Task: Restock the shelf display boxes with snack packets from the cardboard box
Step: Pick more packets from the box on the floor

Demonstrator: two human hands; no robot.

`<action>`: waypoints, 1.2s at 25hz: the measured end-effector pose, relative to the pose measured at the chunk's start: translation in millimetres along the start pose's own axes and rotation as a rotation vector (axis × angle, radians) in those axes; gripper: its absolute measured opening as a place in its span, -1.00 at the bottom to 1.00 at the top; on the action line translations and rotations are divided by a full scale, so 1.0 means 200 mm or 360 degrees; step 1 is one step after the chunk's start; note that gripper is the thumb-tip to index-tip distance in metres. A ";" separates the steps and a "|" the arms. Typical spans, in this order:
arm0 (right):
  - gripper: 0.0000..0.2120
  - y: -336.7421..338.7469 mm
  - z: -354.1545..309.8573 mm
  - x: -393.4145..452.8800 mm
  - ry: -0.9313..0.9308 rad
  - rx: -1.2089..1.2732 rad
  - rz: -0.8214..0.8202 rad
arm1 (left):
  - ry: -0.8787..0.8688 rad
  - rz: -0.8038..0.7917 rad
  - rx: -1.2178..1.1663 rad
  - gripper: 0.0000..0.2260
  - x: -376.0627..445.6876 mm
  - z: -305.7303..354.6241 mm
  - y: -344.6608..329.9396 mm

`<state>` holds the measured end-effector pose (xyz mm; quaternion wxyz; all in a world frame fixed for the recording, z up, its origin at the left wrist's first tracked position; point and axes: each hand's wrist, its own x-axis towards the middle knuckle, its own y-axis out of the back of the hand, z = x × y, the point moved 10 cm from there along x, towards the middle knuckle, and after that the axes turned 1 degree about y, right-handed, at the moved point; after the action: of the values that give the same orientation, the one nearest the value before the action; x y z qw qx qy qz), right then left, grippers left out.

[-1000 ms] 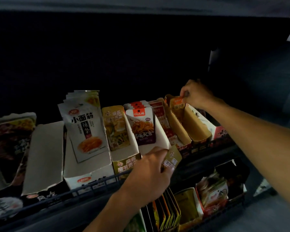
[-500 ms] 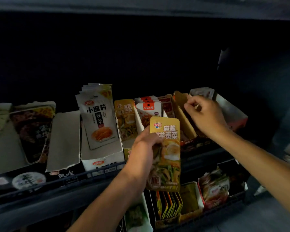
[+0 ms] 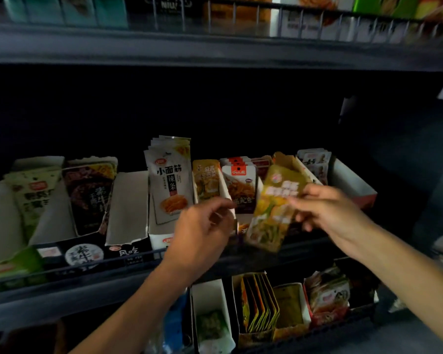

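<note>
Packet: a yellow packet (image 3: 271, 213) is in mid-air in front of the middle shelf, tilted with its top leaning right. It is blurred and inside no box.
Right hand: the right hand (image 3: 330, 213) pinches the packet's right edge, with the fingers (image 3: 299, 200) curled over its face.
Left hand: the left hand (image 3: 202, 228) is just left of the packet and apart from it, fingers loosely curled. Blur hides whether it pinches the white box wall beside its fingertips, so I cannot tell.
Likely slots: matching packs (image 3: 206, 180) stand in a box to the far left of the packet. An open brown box (image 3: 288, 162) sits just behind it. The pictures do not settle which one it belongs in.
Doing it well: I judge the grip should move to the packet's top edge so it hangs upright with its face to the front. It can then slide down flat against like packs. The left hand could hold the thin box wall steady so the box does not shift.
Risk: red-topped packs (image 3: 238, 185) stand between the two slots. A tilted entry could knock them or crease the packet's corner on a wall.
Around: tall packs (image 3: 169, 180) rise to the left. A wire rail (image 3: 138, 254) fronts the shelf, and more packs sit in boxes on the lower shelf (image 3: 258, 305).
Cardboard box: not in view.
</note>
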<state>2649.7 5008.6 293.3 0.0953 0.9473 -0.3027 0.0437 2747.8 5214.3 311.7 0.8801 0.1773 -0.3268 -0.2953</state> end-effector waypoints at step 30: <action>-0.72 -1.24 0.16 -0.61 0.1154 -0.1383 -0.0069 | 0.0084 0.0343 0.0849 -0.62 -0.99 -0.56 0.47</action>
<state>2695.7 5270.1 207.2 0.5752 0.7514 -0.2213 0.2357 2740.1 5425.0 185.4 0.8369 0.3744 -0.3869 -0.0990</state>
